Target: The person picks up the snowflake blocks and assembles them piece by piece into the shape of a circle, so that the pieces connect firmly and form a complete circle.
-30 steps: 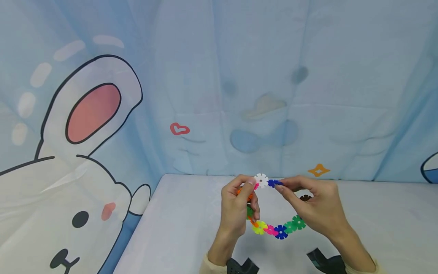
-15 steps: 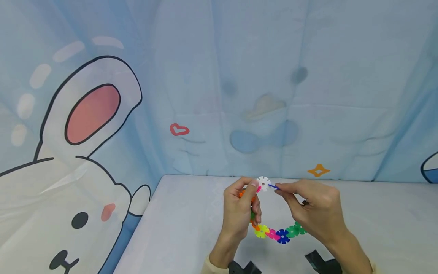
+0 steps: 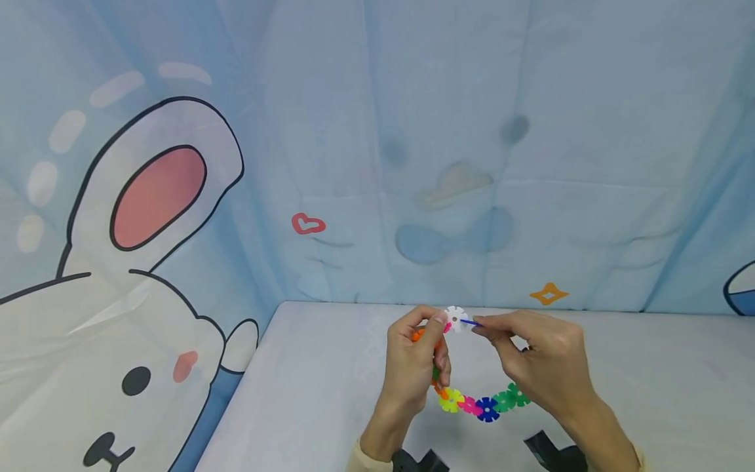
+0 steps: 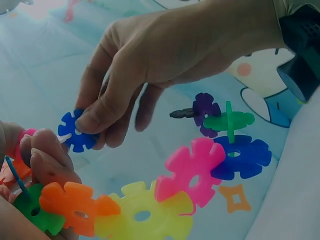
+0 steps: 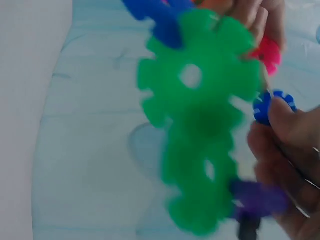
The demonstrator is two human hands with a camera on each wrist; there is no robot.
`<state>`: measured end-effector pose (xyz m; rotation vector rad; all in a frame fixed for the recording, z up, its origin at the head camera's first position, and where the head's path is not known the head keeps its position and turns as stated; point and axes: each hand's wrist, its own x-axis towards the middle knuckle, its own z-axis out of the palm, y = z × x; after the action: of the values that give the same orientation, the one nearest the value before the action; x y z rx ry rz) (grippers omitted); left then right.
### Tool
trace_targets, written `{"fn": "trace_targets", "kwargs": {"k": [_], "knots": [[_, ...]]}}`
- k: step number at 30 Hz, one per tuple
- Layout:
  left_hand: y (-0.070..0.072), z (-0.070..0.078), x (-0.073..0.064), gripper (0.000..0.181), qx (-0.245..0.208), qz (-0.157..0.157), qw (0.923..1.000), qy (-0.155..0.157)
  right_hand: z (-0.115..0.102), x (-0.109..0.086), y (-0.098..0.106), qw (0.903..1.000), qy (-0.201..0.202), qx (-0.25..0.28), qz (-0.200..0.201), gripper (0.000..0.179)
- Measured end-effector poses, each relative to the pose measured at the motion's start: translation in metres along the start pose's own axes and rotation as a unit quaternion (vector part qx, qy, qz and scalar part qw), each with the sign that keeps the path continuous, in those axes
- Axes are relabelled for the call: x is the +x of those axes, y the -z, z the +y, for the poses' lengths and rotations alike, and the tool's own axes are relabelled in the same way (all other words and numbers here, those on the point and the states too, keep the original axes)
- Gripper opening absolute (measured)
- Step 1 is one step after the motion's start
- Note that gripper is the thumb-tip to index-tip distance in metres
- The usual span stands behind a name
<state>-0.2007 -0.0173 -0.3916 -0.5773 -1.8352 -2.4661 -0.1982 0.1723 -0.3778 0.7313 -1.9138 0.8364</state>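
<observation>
Notched plastic snowflake discs are joined into a curved chain between the hands. The left hand (image 3: 413, 367) grips the chain near one end, thumb beside a white disc (image 3: 455, 318) that sticks out past the fingertips. Between thumb and fingers, the right hand (image 3: 548, 360) pinches a blue disc (image 4: 78, 131), seen edge-on in the head view with its edge at the white disc's rim. Yellow (image 3: 451, 400), pink (image 3: 470, 406), blue and green (image 3: 512, 397) discs hang in an arc below. Purple (image 4: 206, 114) and dark discs follow toward the far end, partly hidden behind the right hand in the head view.
A white-covered table (image 3: 318, 380) lies under the hands. Behind it hangs a light-blue cloth (image 3: 366, 144) with cartoon prints, including a large white rabbit (image 3: 71, 354) at left. Black camera mounts (image 3: 421, 461) sit on both wrists.
The right hand has turned the blue disc from nearly face-on to edge-on and brought it left against the white disc. Both hands and the chain have lowered slightly.
</observation>
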Motion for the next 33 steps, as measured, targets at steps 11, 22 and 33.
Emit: {"fn": "trace_targets", "kwargs": {"k": [11,22,33], "knots": [[0.007,0.002,0.003,0.029,-0.041,0.062,0.9969,-0.028,0.047,0.0,0.051,0.9291,-0.276,0.05,-0.241,0.023],[0.002,0.005,0.0,0.032,-0.069,0.094,0.9913,-0.062,0.074,-0.009,0.06,0.8532,-0.319,0.268,-0.314,0.029],[-0.002,0.009,-0.005,0.03,-0.055,0.089,0.9925,-0.063,0.044,-0.001,0.048,0.8668,-0.298,0.313,-0.249,0.017]]}}
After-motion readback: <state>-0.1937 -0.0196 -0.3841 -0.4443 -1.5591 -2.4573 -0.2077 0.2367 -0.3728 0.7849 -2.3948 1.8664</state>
